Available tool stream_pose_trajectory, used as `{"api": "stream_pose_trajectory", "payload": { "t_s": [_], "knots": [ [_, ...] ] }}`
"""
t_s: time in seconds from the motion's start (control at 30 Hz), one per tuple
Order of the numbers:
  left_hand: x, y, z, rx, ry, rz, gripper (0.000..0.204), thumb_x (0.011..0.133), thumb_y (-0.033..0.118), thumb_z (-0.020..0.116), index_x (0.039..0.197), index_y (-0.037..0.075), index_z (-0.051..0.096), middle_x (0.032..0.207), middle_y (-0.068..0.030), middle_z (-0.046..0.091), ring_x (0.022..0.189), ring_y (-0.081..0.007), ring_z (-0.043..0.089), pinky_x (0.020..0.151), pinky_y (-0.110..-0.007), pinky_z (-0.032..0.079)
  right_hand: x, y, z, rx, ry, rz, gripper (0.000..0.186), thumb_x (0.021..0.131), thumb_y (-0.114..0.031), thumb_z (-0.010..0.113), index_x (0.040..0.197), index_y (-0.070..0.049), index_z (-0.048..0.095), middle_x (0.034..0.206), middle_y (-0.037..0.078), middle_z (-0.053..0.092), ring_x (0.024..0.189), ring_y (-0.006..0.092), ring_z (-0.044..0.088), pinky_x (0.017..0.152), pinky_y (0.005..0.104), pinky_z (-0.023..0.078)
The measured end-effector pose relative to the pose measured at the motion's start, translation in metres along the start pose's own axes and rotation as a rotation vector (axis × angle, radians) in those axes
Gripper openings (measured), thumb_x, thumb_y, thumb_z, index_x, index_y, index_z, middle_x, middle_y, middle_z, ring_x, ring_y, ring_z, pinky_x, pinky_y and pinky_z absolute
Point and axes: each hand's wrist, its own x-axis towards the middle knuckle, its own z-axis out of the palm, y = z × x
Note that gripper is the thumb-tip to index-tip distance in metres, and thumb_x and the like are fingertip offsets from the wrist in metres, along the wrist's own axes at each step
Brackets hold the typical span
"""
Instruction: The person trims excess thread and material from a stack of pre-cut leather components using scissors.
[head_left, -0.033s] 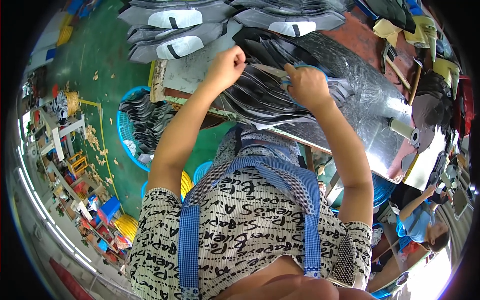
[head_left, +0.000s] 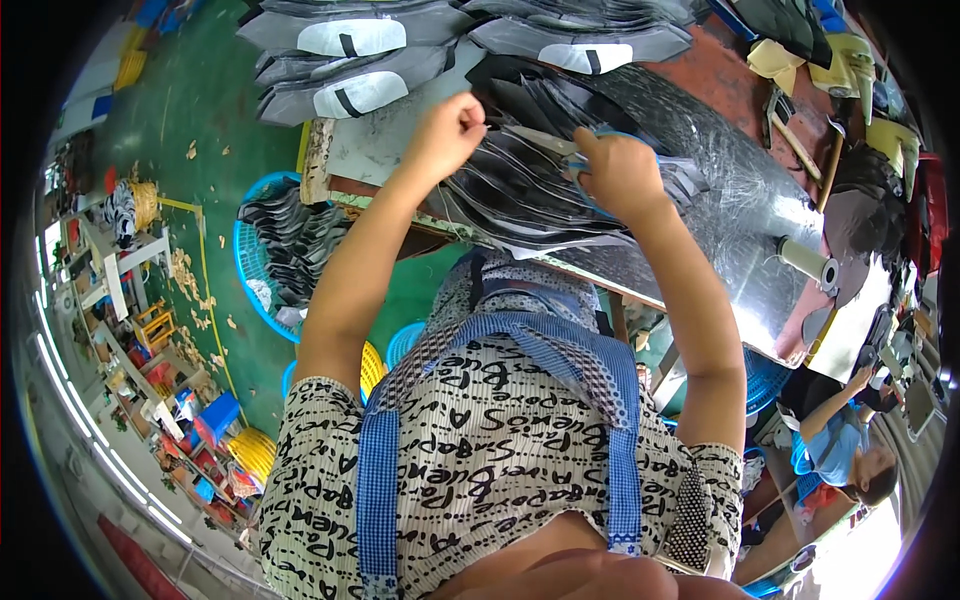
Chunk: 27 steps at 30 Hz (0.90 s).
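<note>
A pair of scissors (head_left: pixel 541 139) with blue handles sits in my right hand (head_left: pixel 622 170), its blades pointing left over the dark layered pieces. My left hand (head_left: pixel 446 134) is closed in a pinch just beyond the blade tips; whatever lies between its fingertips is too small to make out. Beneath both hands spreads a fanned pile of thin black cut pieces (head_left: pixel 530 200) on the worktable (head_left: pixel 740 240). More black pieces (head_left: pixel 560 105) lie just beyond the scissors.
Stacks of grey pieces with white patches (head_left: pixel 362 92) stand at the table's far left. A thread spool (head_left: pixel 806 262) and a hammer (head_left: pixel 832 165) lie on the right. Below the table's left side is a blue basket (head_left: pixel 243 262) of dark pieces. A co-worker (head_left: pixel 845 445) sits at lower right.
My left hand has shifted slightly left, away from the scissor tips. My right hand with the scissors has moved only a little.
</note>
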Motion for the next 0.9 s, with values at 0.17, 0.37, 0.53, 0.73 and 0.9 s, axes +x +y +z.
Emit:
{"api": "stream_pose_trajectory", "payload": {
  "t_s": [0.17, 0.37, 0.53, 0.73, 0.9],
  "knots": [
    [-0.041, 0.084, -0.036, -0.548, -0.181, -0.197, 0.014, 0.080, 0.006, 0.066, 0.085, 0.007, 0.053, 0.079, 0.0035, 0.058, 0.064, -0.0001, 0.048, 0.052, -0.015, 0.035, -0.014, -0.012, -0.022, 0.948, -0.008, 0.164, 0.039, 0.073, -0.024, 0.074, 0.099, -0.006, 0.051, 0.068, 0.007, 0.060, 0.058, 0.0195, 0.060, 0.047, 0.0295, 0.043],
    [-0.037, 0.113, -0.032, -0.649, -0.347, -0.211, 0.015, 0.081, 0.009, 0.066, 0.094, 0.003, 0.060, 0.082, 0.0012, 0.062, 0.071, -0.0011, 0.054, 0.055, -0.014, 0.039, -0.020, -0.025, -0.062, 1.771, 0.123, 0.165, 0.032, 0.071, -0.002, 0.065, 0.097, -0.005, 0.047, 0.068, 0.004, 0.056, 0.057, 0.0115, 0.052, 0.050, 0.0223, 0.039],
    [-0.002, 0.060, -0.041, -0.031, -0.090, -0.057, 0.018, 0.076, 0.020, 0.072, 0.074, 0.003, 0.066, 0.059, 0.0025, 0.057, 0.055, -0.0033, 0.048, 0.048, -0.021, 0.035, -0.049, 0.042, -0.028, 1.216, 0.387, 0.334, 0.026, 0.073, 0.000, 0.062, 0.094, -0.006, 0.049, 0.065, 0.002, 0.053, 0.057, 0.0105, 0.051, 0.050, 0.0250, 0.040],
    [0.013, 0.022, 0.015, 0.417, -0.156, -0.015, 0.024, 0.066, 0.026, 0.075, 0.067, 0.005, 0.063, 0.065, -0.0078, 0.061, 0.061, -0.0226, 0.059, 0.053, -0.034, 0.042, -0.062, 0.042, 0.019, 0.572, 0.298, 0.419, 0.027, 0.073, -0.009, 0.064, 0.097, -0.008, 0.052, 0.072, 0.016, 0.061, 0.066, 0.0326, 0.061, 0.058, 0.0397, 0.045],
    [0.025, 0.018, 0.026, 0.528, -0.103, 0.108, 0.024, 0.067, 0.023, 0.074, 0.064, 0.005, 0.059, 0.067, -0.0089, 0.060, 0.065, -0.0275, 0.059, 0.054, -0.037, 0.043, -0.058, 0.049, 0.030, 0.436, 0.260, 0.437, 0.029, 0.072, -0.009, 0.065, 0.098, -0.010, 0.051, 0.071, 0.014, 0.062, 0.067, 0.0350, 0.061, 0.058, 0.0422, 0.046]
  ]
}}
